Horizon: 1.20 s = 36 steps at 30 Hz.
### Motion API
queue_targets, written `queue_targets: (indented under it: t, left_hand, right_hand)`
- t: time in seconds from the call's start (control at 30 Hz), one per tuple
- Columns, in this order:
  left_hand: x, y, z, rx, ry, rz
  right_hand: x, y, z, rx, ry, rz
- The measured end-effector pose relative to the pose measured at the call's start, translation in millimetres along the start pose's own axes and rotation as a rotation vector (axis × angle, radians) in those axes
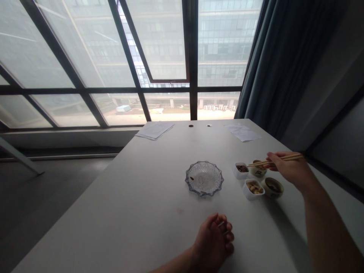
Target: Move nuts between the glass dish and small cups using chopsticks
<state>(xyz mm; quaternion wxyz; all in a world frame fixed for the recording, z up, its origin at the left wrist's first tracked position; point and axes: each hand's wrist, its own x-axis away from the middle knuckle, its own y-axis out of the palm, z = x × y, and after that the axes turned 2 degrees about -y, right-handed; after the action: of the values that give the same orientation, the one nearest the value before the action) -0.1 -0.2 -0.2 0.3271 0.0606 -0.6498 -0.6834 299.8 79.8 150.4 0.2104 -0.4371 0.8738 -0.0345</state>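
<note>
Right hand (287, 168) grips wooden chopsticks (275, 160) beside four small dishes on a white surface (127, 220).

The right hand is closed around the pair of slim chopsticks, whose tips reach just beside a square white ceramic dish of dark food (241, 170), near a round patterned ceramic bowl (258, 169). Just in front lie a square white ceramic dish of pale nuts (253, 189) and a round ceramic cup with dark contents (272, 187). The left hand (213, 239) sits curled low over the surface, with a thin pale item at its fingers (223, 227); whether it grasps this, I cannot tell. A scalloped clear cut-glass dish (204, 178) stands between the hands and the far white papers (155, 131).
</note>
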Motion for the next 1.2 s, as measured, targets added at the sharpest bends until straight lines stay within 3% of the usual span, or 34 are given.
queue_targets:
  t: [0.1,0.17,0.3,0.4,0.53,0.8,1.2]
  left_hand:
    - [-0.6,-1.2,0.5,0.001,0.001,-0.001]
    - [-0.5,-1.8,0.9,0.002,-0.001,-0.003]
    - [0.4,-1.4,0.9,0.004,-0.002,-0.004]
    - [-0.1,-0.7,0.8,-0.001,-0.007,-0.003]
    - [-2.2,-1.0,0.8,-0.007,-0.014,0.002]
    - [-2.8,-1.2,-0.3,-0.017,-0.009,0.005]
    - [-2.7,0.8,0.7,-0.015,-0.018,0.012]
  right_hand:
    - [8.7,1.8,-17.2,-0.024,0.046,0.027]
    - [21.1,15.1,-30.2,-0.052,0.001,-0.026]
    - [58.9,67.2,-44.8,-0.086,-0.056,-0.376]
    - [87.1,108.0,-38.1,-0.080,-0.129,-0.585]
    - [109.9,139.4,-18.3,-0.167,-0.122,-0.620]
    - [122.4,151.8,-5.1,-0.223,-0.068,-0.597]
    - [115.3,144.8,-7.1,-0.187,-0.051,-0.570]
